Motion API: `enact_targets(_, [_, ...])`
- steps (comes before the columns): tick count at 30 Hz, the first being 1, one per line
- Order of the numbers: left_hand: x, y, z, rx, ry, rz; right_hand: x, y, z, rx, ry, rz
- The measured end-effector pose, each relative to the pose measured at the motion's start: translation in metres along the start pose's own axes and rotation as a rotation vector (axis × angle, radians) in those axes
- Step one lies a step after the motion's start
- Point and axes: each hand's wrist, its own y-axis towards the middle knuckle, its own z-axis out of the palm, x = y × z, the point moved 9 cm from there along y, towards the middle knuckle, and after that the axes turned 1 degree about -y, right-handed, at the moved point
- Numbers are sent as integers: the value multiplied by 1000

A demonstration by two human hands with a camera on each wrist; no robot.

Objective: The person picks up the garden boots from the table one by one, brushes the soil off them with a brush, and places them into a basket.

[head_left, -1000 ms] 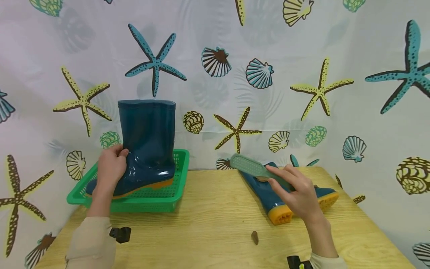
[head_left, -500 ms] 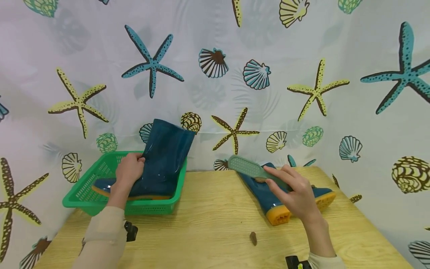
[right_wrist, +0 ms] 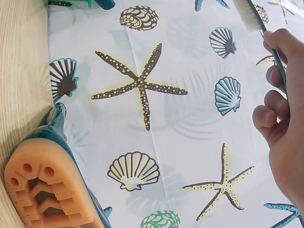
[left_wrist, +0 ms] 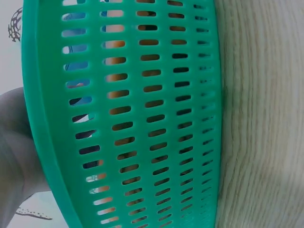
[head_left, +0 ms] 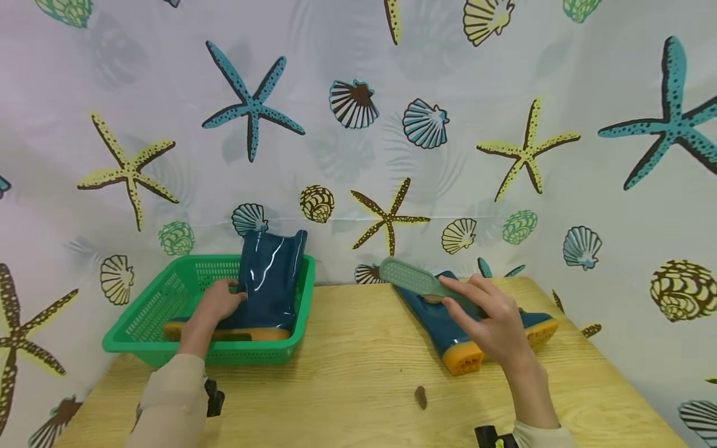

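Note:
A blue rain boot (head_left: 269, 280) with an orange sole lies tipped over in the green plastic basket (head_left: 134, 346), its sole toward me and its shaft leaning over the back rim. My left hand (head_left: 220, 302) reaches over the basket's near side and grips the boot at the ankle; the fingertips are partly hidden. In the left wrist view the basket wall (left_wrist: 137, 109) covers most of the boot. My right hand (head_left: 495, 314) holds a green brush (head_left: 411, 278) by its handle, raised above the table. White bristles (right_wrist: 248, 16) show in the right wrist view.
Behind the brush, blue boots (head_left: 439, 323) with orange soles lie on the wooden table (head_left: 347, 373) at the right, one bearing a brown patch. A small brown lump (head_left: 421, 397) sits toward the table's front. A patterned curtain (head_left: 358, 155) closes off the back.
My left hand has lowered the boot from upright into the basket, tipping its shaft backward and turning its sole toward me. The right hand and brush have stayed nearly still.

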Motion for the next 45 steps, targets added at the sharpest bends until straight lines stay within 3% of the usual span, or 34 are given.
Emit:
enact_targets(6, [-22, -6, 8, -23, 11, 61, -2, -3, -1, 1, -12, 7])
enact_targets(16, [-84, -13, 30, -125, 4, 204, 0, -3, -5, -8, -25, 9])
enact_targets(26, [-133, -11, 55, -111, 33, 269, 2, 1, -8, -18, -26, 18])
enact_targets(32, [-172, -17, 71, -118, 71, 310, 3, 5, -9, -28, -9, 10])
enact_targets(35, [-191, -18, 85, -102, 81, 343, 3, 5, -10, -30, 3, 10])
enact_targets(38, [-207, -13, 109, -37, 75, 357, 4, 6, -12, -34, 9, 12])
enact_targets(45, [-226, -2, 170, 100, 32, 312, 2, 5, -15, -50, 11, 4])
